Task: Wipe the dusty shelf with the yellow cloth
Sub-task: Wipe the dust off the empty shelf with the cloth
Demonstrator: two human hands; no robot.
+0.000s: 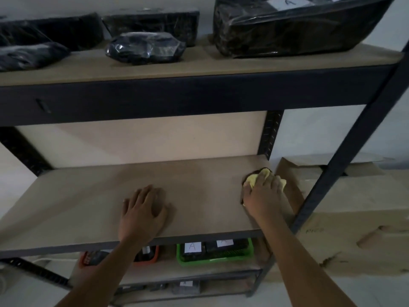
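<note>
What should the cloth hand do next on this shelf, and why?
Probably sweep the yellow cloth leftward. The right hand presses it at the shelf's far right end, and bare board stretches left toward the left hand resting flat.

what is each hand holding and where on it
The right hand grips the bunched yellow cloth from above; the left hand rests flat on the shelf, holding nothing.

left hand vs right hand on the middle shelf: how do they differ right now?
The right hand presses the yellow cloth under it; the left hand holds nothing. The right hand sits at the shelf's far right end, the left hand nearer the middle. The left hand's fingers lie spread flat; the right hand's curl over the cloth. Both rest on the same shelf board.
</note>
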